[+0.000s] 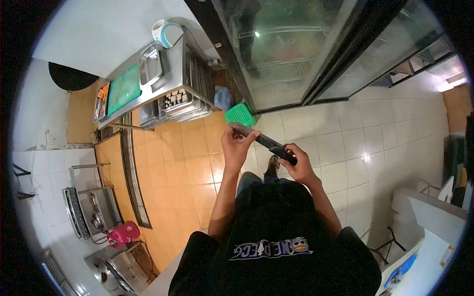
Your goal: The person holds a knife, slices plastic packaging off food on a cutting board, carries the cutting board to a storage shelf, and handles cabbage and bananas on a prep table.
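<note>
My left hand (236,147) is closed on the greyish left end of a long, narrow, dark knife-shaped object (266,141), the thumb lying along it. My right hand (299,165) grips its black right end. The object slants down to the right in front of my body, above the floor. Its exact kind is hard to make out. A green perforated basket (240,114) stands on the floor beyond my left hand.
At upper left, a steel table (170,66) bears a green cutting board (124,89), a metal tray (150,64) and a tray of orange pieces (101,100). Glass doors (281,54) stand ahead. A pink gas cylinder (124,233) and a stove (94,212) are at left.
</note>
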Motion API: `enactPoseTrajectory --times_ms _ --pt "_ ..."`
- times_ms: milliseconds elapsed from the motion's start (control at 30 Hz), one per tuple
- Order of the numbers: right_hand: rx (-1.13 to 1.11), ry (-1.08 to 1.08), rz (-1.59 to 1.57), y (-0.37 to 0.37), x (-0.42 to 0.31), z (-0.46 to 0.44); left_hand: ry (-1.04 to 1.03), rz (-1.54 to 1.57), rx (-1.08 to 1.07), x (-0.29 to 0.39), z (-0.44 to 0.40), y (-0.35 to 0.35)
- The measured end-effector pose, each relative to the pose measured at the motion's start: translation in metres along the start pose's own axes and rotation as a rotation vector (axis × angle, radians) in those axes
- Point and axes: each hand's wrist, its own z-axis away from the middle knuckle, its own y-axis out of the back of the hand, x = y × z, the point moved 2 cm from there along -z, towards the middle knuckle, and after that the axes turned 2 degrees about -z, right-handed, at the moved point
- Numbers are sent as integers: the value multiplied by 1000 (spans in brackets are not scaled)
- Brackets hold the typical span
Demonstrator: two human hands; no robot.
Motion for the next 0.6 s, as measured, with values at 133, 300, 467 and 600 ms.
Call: enactPoseTrajectory --times_ms 133,300,467,600 --pt "29 1 -20 4 4 11 -210 -233 22 20 16 -12" --pt "22 82 15 21 -10 17 -273 -285 19 9 33 -26" --pt "4 118 -40 28 -8 34 -278 -231 9 28 53 -38" --pt "-17 203 -90 31 12 63 -308 -225 41 12 78 -49"
